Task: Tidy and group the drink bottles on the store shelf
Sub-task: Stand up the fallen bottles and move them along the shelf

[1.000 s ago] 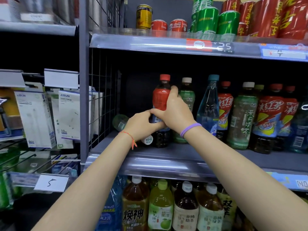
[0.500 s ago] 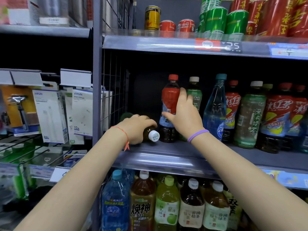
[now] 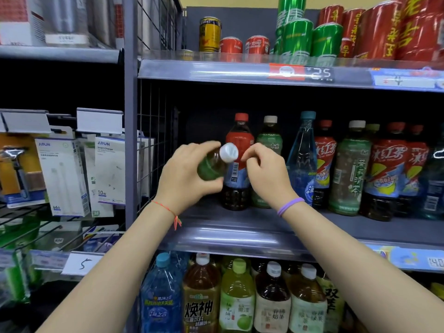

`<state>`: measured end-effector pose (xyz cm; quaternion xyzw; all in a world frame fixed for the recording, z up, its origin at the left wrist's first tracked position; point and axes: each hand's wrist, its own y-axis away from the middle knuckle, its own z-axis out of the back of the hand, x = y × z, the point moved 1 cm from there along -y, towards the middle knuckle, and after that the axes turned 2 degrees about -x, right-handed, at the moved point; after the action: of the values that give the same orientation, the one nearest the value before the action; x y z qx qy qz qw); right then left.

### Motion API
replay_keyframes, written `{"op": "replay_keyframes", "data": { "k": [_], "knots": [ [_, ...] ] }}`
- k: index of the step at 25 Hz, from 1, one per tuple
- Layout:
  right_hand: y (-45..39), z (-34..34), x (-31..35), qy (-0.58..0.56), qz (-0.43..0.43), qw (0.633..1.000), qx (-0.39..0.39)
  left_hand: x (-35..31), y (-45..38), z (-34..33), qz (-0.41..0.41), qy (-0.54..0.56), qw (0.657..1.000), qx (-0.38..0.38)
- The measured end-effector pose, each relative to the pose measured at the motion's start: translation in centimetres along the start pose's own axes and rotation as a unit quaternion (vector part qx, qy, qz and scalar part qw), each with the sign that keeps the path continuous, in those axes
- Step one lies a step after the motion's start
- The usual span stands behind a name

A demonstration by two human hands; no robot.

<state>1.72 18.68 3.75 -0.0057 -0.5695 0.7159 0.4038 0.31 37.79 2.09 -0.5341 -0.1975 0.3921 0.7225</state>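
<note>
Head view: left hand (image 3: 185,175) grips green bottle (image 3: 211,164), white cap (image 3: 228,152) toward camera. Right hand (image 3: 265,174) loosely curled, holds nothing, beside red-label bottle (image 3: 237,143) on shelf (image 3: 240,236).

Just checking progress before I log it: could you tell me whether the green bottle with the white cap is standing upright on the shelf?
No, the left hand grips the green bottle tilted, above the shelf.

grey shelf (image 3: 240,227) under upright drink bottles (image 3: 349,169)
</note>
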Motion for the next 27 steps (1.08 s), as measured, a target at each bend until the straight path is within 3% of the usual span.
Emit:
{"op": "replay_keyframes", "data": {
  "k": [3,5,8,11,17,22,27],
  "knots": [
    [0.8,-0.5,0.8,-0.055,-0.024,0.974,0.220,-2.0,-1.6,0.3,0.072,0.138,0.986,-0.056],
    [1.5,-0.9,1.2,-0.033,-0.051,0.948,0.312,-2.1,-2.2,-0.3,0.113,0.168,0.976,-0.075],
    [1.7,-2.0,0.9,0.015,-0.044,0.963,0.264,-0.9,-2.4,-1.4,0.214,0.177,0.954,-0.112],
    [1.4,-3.0,0.6,0.093,0.000,0.973,0.209,0.1,-1.4,-2.8,0.276,0.179,0.943,-0.051],
    [1.4,-1.7,-1.2,0.318,0.004,0.931,0.178,1.9,0.0,-3.9,0.303,0.046,0.949,0.069],
    [1.9,-3.0,-1.6,0.343,0.006,0.927,0.151,2.1,-0.4,-4.8,0.327,-0.035,0.931,0.155],
    [2.3,-3.2,-1.5,0.352,0.011,0.915,0.197,1.8,-0.1,-5.5,0.322,-0.153,0.899,0.254]
  ]
}}
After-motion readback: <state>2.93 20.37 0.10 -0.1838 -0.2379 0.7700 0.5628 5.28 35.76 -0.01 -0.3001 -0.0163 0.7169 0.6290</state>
